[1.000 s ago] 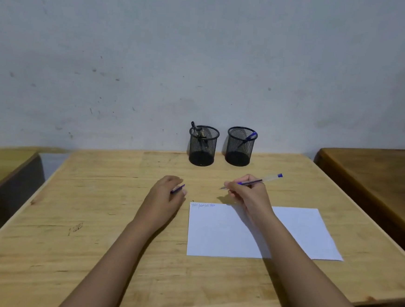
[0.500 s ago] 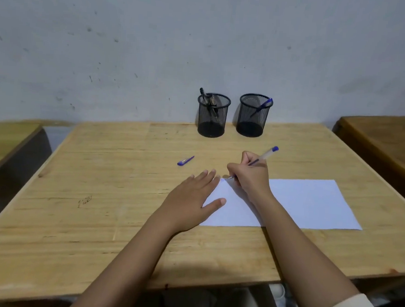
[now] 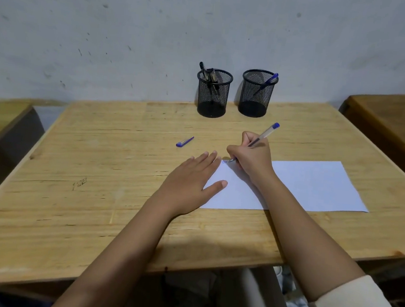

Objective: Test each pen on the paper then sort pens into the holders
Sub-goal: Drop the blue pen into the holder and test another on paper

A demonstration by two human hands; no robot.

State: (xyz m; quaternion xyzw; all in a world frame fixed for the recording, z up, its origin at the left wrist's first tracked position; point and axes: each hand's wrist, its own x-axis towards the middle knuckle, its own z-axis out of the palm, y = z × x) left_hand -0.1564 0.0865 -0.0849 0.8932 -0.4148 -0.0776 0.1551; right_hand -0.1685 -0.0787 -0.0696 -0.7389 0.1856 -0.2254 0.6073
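The right hand (image 3: 251, 157) is clenched around a pen (image 3: 260, 138) in a writing grip. The pen has a clear barrel with a blue end plug pointing up toward 1 o'clock, and its tip touches the top left corner of the paper (image 3: 310, 183), where a small blue scribble (image 3: 224, 161) shows. The left hand (image 3: 189, 181) lies flat and released, palm down, fingers spread; its thumb and the inner edge of the palm rest on the left edge of the paper, while the fingers (image 3: 204, 157) point toward 1 o'clock, close beside the right hand's knuckles.

The paper is a white sheet lying flat on the wooden surface (image 3: 87, 156), its long side running left to right, extending toward 3 o'clock from the hands. The right forearm crosses its lower left part and hides some of it.

At 11 o'clock from the left hand, apart from it, a blue pen cap (image 3: 184, 141) lies on the bare wood. Farther back at 12 o'clock, against the wall (image 3: 134, 26), stand two black mesh holders side by side: the left holder (image 3: 213, 93) carries dark pens (image 3: 209, 75), the right holder (image 3: 257, 93) one blue pen (image 3: 267, 82) leaning to its right rim.
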